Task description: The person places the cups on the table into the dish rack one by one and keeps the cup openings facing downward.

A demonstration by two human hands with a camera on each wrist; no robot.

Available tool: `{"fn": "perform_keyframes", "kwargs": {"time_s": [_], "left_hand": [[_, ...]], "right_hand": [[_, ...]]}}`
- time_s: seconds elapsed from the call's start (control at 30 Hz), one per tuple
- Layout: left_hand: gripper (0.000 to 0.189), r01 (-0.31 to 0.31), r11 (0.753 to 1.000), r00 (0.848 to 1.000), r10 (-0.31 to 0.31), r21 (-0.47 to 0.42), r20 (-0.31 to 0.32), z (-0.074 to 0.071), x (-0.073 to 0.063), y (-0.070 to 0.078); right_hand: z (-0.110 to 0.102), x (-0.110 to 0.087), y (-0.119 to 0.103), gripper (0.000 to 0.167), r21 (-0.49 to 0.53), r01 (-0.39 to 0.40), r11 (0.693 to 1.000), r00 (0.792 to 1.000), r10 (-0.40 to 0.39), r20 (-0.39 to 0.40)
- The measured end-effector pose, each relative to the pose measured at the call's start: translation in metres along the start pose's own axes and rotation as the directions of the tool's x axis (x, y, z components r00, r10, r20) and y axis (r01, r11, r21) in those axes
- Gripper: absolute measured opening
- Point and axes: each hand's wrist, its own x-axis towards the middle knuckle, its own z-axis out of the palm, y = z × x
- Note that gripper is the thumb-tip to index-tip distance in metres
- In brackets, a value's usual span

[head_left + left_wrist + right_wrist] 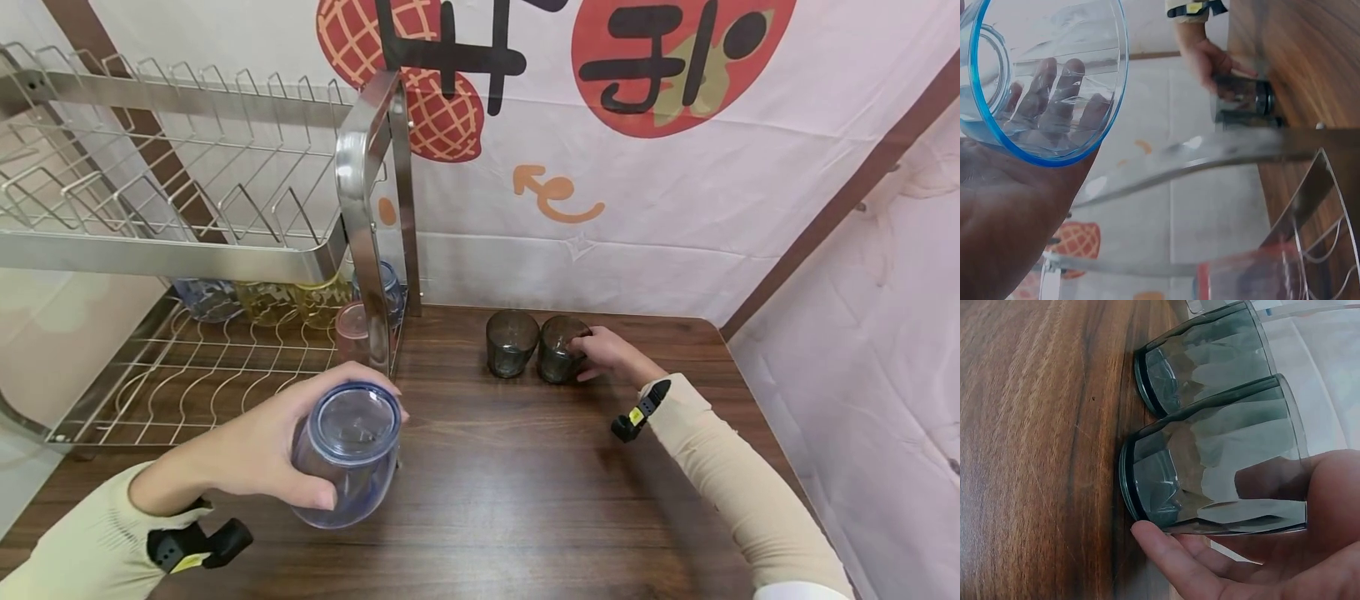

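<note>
Blue-rimmed clear glass tumbler (348,454) sits clasped in the left hand (255,442), thumb and fingers curled round opposite sides; the left wrist view shows those fingers blurrily through its wall. Right hand (609,354) pinches a smoky, faceted tumbler (557,357) upright on the wooden tabletop (487,492), some fingertips hidden, beside its twin (510,346).

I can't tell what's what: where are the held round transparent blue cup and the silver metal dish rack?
Held round transparent blue cup (358,479), head view, side wall.
Silver metal dish rack (165,257), head view, upper front rail.
</note>
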Motion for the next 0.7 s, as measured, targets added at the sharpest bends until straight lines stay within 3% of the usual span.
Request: {"fn": "perform_keyframes", "kwargs": {"time_s": [0.13,0.4,0.7], "left_hand": [[0.075,-0.018,1.000,1.000,0.018,0.000,-0.017,-0.006,-0.007,0.002],[0.078,0.021,0.999,0.995,-0.017,0.044,-0.095,-0.022,-0.024,0.004],[0.080,0.090,0.992,0.978,-0.072,0.088,-0.194,-0.041,-0.032,0.000]], "right_hand": [[0.000,0.000,0.000,0.048,0.015,-0.005,1.000,1.000,0.005,0.012],[0.002,0.000,-0.002,0.051,0.071,-0.013,0.997,1.000,0.013,-0.004],[0.004,0.001,-0.001,0.052,0.087,-0.007,0.996,1.000,0.008,-0.013]]}}
